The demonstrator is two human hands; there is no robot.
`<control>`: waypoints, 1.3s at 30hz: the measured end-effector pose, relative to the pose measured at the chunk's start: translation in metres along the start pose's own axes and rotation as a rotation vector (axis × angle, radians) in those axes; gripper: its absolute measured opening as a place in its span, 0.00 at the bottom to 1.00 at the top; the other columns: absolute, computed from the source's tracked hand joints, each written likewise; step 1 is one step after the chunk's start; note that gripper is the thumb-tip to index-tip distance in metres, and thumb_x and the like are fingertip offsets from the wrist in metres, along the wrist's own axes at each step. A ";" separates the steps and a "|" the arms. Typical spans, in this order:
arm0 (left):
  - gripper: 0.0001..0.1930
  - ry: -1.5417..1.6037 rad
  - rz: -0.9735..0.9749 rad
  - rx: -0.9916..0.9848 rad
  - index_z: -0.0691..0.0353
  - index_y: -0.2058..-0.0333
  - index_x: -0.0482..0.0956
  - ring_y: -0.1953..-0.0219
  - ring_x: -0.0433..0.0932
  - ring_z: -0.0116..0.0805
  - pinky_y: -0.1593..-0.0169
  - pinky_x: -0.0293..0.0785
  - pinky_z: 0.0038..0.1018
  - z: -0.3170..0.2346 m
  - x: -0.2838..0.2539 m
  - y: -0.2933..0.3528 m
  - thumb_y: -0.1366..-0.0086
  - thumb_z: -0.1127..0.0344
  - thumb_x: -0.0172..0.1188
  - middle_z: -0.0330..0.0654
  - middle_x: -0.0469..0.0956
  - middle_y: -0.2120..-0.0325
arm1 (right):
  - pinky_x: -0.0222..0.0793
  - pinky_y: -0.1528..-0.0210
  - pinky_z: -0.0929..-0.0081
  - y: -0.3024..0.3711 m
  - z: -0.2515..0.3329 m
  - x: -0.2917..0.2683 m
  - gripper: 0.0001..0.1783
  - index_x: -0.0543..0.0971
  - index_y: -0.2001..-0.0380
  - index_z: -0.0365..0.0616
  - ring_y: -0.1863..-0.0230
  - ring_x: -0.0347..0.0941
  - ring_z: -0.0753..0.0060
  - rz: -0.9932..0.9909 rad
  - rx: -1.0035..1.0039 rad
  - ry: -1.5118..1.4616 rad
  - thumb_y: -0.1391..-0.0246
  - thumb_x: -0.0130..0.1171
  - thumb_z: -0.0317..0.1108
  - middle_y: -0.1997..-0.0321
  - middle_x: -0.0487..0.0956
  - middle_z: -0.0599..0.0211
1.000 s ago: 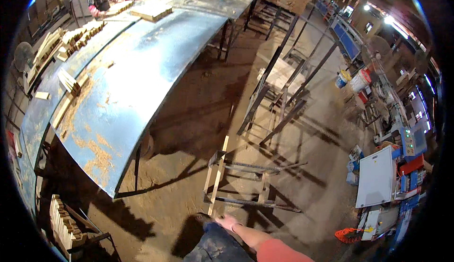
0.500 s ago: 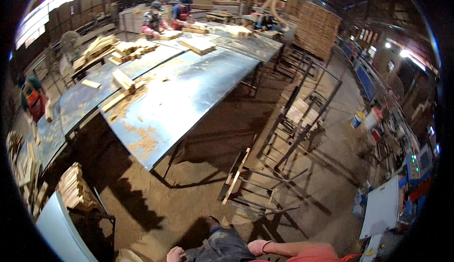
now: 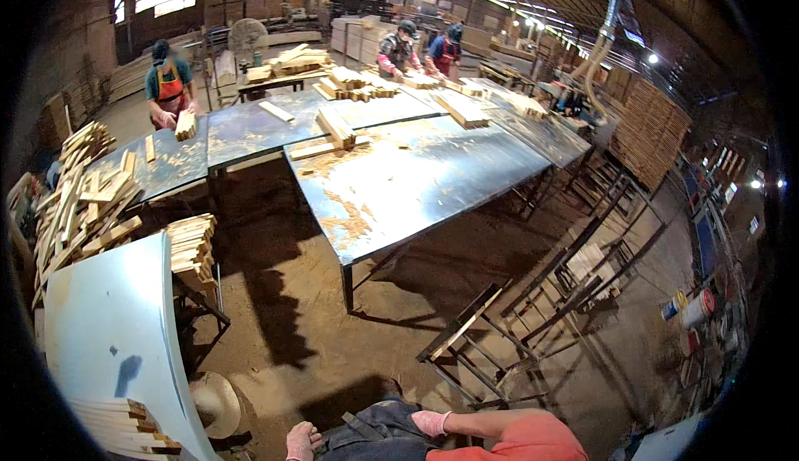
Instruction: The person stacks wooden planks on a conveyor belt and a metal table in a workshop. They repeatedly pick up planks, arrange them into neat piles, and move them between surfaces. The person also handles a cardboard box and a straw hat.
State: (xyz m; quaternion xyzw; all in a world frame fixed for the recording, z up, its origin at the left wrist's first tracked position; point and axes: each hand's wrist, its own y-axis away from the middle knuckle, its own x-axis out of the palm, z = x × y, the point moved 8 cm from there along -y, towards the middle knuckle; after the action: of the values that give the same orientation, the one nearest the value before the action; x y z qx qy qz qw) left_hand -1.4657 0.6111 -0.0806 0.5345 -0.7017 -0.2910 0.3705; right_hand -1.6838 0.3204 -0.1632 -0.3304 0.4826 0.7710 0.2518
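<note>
Head view: I see the left hand (image 3: 304,442) half-curled, nothing visible in it; right hand (image 3: 431,423) against dark trousers (image 3: 374,441), fingers' hold I can't tell; pale table (image 3: 108,303) leftward.

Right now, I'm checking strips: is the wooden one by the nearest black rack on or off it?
On: the strip lies along the rack.

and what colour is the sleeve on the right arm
The sleeve is orange-red, showing best in the head view.
</note>
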 end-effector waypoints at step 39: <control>0.03 -0.042 0.425 -0.010 0.60 0.61 0.77 0.74 0.66 0.21 0.70 0.66 0.21 -0.007 0.043 -0.066 0.27 0.69 0.60 0.32 0.70 0.72 | 0.77 0.46 0.48 0.218 0.050 -0.185 0.24 0.79 0.39 0.59 0.49 0.81 0.40 -0.117 0.673 -0.616 0.39 0.55 0.38 0.51 0.85 0.47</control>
State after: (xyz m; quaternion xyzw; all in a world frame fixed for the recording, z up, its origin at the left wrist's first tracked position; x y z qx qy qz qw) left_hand -1.4308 0.5522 -0.1209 0.3664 -0.8048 -0.2210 0.4114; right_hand -1.7301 0.2638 0.1177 -0.0124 0.5891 0.6183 0.5201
